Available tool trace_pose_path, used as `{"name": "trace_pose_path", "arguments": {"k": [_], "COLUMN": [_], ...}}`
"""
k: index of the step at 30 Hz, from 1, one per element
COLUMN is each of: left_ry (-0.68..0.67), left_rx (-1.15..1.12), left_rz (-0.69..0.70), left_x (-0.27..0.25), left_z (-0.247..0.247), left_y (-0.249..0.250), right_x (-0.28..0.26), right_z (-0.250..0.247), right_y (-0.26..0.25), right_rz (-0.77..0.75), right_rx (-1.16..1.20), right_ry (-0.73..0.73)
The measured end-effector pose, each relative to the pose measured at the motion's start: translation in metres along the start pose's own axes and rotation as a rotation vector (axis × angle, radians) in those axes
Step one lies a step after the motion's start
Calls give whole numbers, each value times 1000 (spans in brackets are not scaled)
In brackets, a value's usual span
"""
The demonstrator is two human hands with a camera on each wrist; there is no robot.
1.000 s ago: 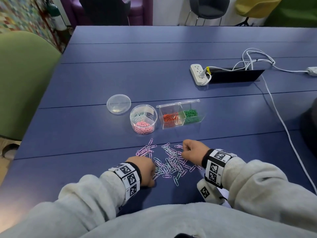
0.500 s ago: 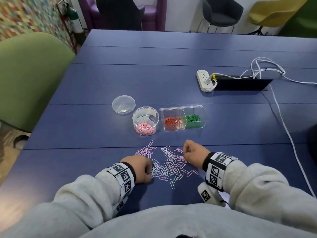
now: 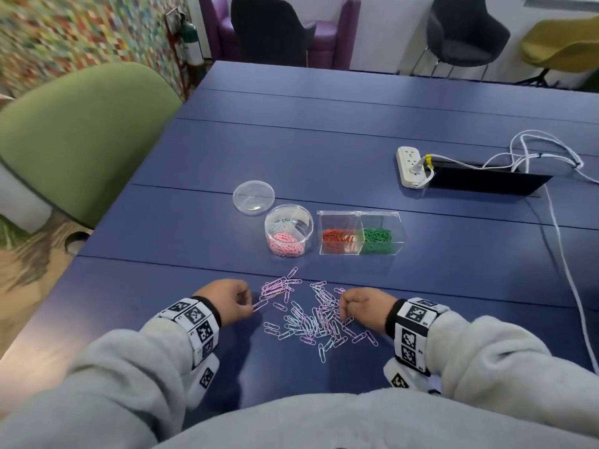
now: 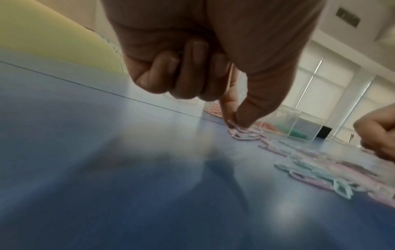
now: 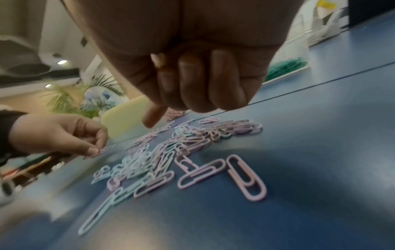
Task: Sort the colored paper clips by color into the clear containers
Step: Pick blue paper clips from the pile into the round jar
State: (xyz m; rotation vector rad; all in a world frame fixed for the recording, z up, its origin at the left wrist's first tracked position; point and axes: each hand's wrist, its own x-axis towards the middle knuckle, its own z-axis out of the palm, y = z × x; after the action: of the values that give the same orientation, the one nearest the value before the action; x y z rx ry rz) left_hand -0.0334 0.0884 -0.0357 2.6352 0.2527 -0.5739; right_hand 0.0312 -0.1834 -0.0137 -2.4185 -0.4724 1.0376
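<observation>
Left hand (image 3: 227, 300) pinches one pale pink paper clip (image 3: 260, 305) off the blue table (image 3: 324, 150); right hand (image 3: 363, 307) curled, seemingly empty, over the scattered pastel clip pile (image 3: 311, 319) near the clear round container (image 3: 288, 233).

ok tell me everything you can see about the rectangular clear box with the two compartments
The rectangular clear box looks like rigid transparent plastic, split by a clear wall into two side-by-side compartments, open on top. The left compartment holds orange-red paper clips, the right one green paper clips. It stands upright on the blue table, just right of the round clear tub. Neither hand touches it.
</observation>
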Motion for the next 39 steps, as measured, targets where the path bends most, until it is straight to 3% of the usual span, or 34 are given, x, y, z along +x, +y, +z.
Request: {"name": "trace_pose_path", "arguments": {"k": [5,8,12,23,26,32,39], "left_ry": [-21,14,-133,-245,-253,-203,-66], "left_rx": [86,52,131,285,276,123,-228], "left_rz": [-27,43,156,130,153,135,-20], "left_x": [-4,-8,-8,1,1,3,2], "left_z": [7,11,19,20,19,18,5], "left_y": [-7,7,26,38,38,24,22], "right_x": [-3,-2,4,12,12,12,17], "right_z": [6,14,28,34,35,5,-2], "right_y": [-4,-8,-10,-16,-11,-11,-13], "right_rz": [-131,-224,-319,-365,-320,-162,-27], "right_rx": [-251,-349,-498,-658,-532,-148,234], "right_ry": [-148,-225,-290,-239,-220,-7,-34]}}
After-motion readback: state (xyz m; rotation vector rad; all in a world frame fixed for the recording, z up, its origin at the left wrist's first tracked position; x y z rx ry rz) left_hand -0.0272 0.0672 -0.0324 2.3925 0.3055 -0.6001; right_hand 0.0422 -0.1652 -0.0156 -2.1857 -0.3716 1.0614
